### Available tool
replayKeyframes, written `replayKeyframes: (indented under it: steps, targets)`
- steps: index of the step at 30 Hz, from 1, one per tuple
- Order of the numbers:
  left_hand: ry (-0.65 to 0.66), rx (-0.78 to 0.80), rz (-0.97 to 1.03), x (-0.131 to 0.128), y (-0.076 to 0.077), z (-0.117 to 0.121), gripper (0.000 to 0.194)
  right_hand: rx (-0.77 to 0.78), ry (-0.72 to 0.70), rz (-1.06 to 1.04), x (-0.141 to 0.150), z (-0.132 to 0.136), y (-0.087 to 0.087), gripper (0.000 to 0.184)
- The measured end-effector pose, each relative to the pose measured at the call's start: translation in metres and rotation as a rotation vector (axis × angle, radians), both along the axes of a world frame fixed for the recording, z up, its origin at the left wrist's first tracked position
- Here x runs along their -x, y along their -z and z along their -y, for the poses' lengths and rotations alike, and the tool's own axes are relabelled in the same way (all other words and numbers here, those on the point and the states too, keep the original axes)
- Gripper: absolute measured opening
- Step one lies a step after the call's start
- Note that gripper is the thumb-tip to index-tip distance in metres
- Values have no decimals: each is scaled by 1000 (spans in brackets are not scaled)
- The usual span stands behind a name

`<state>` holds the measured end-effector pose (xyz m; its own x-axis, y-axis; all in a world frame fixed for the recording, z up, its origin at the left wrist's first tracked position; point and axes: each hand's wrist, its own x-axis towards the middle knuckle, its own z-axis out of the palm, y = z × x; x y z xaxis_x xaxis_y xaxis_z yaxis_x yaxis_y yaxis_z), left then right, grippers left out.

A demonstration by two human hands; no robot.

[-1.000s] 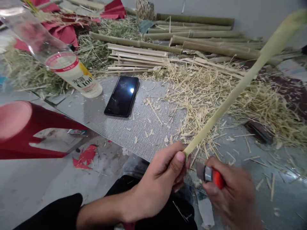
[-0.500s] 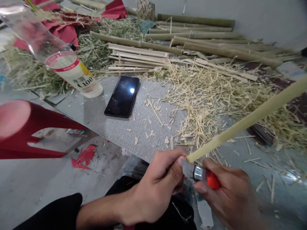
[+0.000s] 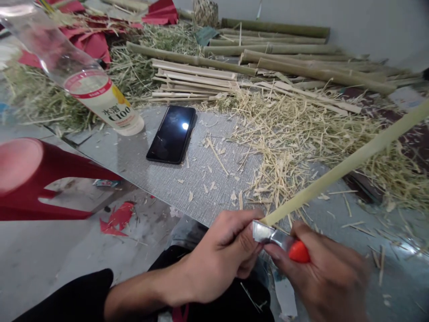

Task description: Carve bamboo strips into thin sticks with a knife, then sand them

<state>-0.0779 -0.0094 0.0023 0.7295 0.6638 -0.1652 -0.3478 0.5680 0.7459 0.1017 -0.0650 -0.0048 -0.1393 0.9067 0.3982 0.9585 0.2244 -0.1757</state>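
Note:
A pale green bamboo strip (image 3: 348, 168) slants from the lower middle up to the right edge. My left hand (image 3: 223, 257) is closed round its lower end, which is hidden in the fist. Closed round a knife with a red-orange handle (image 3: 299, 251), my right hand (image 3: 326, 268) is just to the right. The short, wide metal blade (image 3: 262, 231) lies against the strip beside my left thumb. Whether the edge is biting into the bamboo I cannot tell.
A dark phone (image 3: 171, 134) and a part-filled drink bottle (image 3: 103, 100) are on the grey table (image 3: 161, 188). Bamboo shavings (image 3: 288, 134) heap at the right, with bamboo poles (image 3: 318, 74) behind. Below left stands a red stool (image 3: 56, 179).
The knife blade has turned, showing a brighter face. My right hand has shifted slightly right, and the bamboo strip's far end has dipped a little.

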Motion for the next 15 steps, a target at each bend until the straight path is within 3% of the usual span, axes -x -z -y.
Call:
replayKeyframes:
  steps: [6,10,13,15]
  targets:
    - [-5,71,106,-2,4,-1,35,-27,93,64,5,4,-1,48]
    - [-17,115,152,0,8,0,40,-37,307,87,-5,0,-8,52]
    - [-23,131,110,1,10,1,43,-62,466,25,-23,0,-11,52]
    - [-34,158,86,1,11,1,45,-53,479,-105,-32,3,-11,48]
